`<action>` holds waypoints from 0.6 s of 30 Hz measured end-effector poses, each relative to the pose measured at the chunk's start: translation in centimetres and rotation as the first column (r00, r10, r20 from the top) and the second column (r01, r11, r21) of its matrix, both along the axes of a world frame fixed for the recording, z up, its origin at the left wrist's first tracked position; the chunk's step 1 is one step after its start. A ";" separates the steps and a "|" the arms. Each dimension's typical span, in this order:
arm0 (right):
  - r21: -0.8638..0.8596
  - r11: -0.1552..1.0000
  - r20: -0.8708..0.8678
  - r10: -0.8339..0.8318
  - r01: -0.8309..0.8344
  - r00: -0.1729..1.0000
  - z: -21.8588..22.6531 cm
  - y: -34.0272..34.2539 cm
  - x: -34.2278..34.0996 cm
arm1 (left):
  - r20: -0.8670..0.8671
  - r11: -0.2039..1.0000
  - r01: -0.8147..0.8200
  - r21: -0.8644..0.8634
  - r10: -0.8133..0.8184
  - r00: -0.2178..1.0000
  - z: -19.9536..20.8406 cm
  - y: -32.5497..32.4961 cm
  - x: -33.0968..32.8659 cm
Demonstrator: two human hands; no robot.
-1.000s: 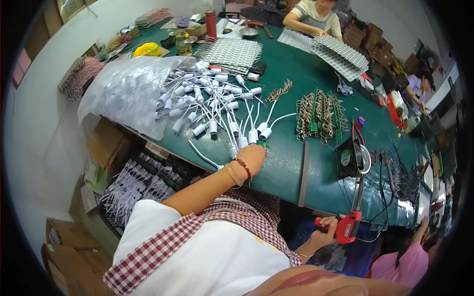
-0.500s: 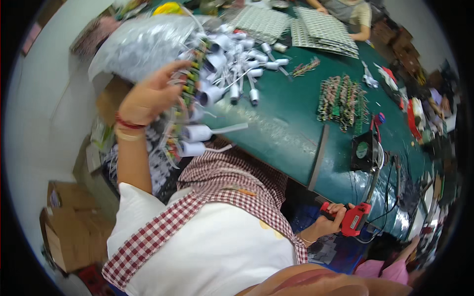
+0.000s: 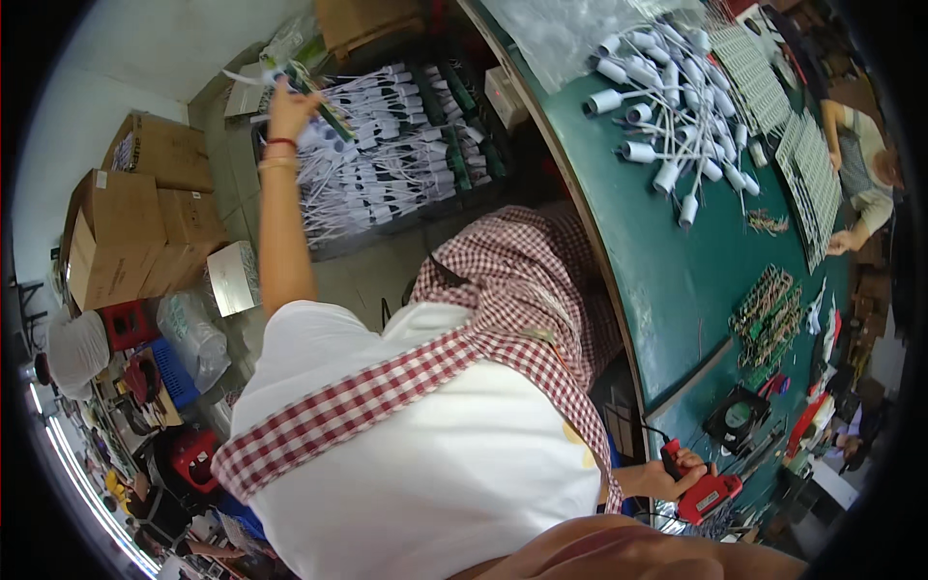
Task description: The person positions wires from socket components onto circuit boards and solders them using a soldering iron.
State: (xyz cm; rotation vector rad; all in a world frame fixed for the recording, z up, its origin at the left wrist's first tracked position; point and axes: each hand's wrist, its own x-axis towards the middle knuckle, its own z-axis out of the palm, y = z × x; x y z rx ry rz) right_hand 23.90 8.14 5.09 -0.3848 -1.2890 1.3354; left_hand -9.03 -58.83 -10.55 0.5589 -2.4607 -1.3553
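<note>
My left hand (image 3: 290, 112) is stretched out at the far left, closed on a green circuit board strip (image 3: 335, 120). White lamp sockets on wires hang around that strip, partly blurred. Below it lies a dark bin (image 3: 416, 217) with many white lamp sockets (image 3: 372, 184) wired to green boards, laid in rows. My right hand (image 3: 682, 472) is wrapped around the handle of a red soldering gun (image 3: 710, 498) at the table's near right edge. The gun's tip cannot be made out clearly.
On the green table (image 3: 667, 280) lie a heap of white lamp sockets (image 3: 667, 97), board panels (image 3: 810, 179), a bundle of wired strips (image 3: 766, 314) and a black fan (image 3: 737, 420). Cardboard boxes (image 3: 121, 246) stand at left. A co-worker (image 3: 865, 164) handles the panels across the table.
My left hand has carried the strip with its sockets from the table's edge leftward over the bin. My view has turned left. My right hand still grips the soldering gun.
</note>
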 end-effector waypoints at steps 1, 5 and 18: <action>0.043 0.998 0.060 -0.056 0.053 0.997 0.5 -0.5 -0.2 | 0.120 0.981 -0.084 -0.172 0.106 0.987 -3.3 1.3 -1.7; 0.063 0.994 0.166 -0.097 0.088 0.981 2.4 -2.4 -1.0 | 0.139 0.949 -0.115 -0.295 0.161 0.977 -12.1 6.6 -8.2; 0.016 1.000 0.257 0.000 -0.004 0.966 2.0 -2.8 -10.0 | 0.387 0.931 -0.152 -0.333 0.281 0.878 -24.1 20.3 -26.1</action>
